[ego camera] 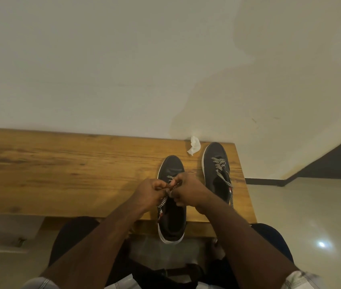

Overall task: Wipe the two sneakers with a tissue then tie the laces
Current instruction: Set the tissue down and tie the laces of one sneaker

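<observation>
Both hands work the lace point(164, 200) of the left shoe point(171, 217), which sits on the table point(61, 174) near its right end with the heel hanging over the near edge; left hand point(147, 191) has fingers curled, pinching lace at the knot area, right hand point(186, 191) likewise curled and pinching lace, the two hands touching or nearly so over the tongue. One loose lace end trails down the shoe's left side below the left hand. Right shoe point(216, 170) stands just beside, further back, toe near the wall point(123, 69), its lace point(220, 171) lying loose and apparently untied, one end draping down toward the table edge. Tissue point(194, 146) lies crumpled at the back of the table between the two toes, apart from both hands, so wiping looks done and tying is the step in hand. Handling guess: laces are flat woven, soft and limp, light, with decent friction so a knot should hold; best pinched close to the crossing, not at the tips. Shoes look light, upper soft and somewhat shiny, sole stiffer; hold by heel or sides. Overhanging heel could tip if pulled toward the body. No readable brand or writing; a small red and white mark on each shoe's side, too small to read
</observation>
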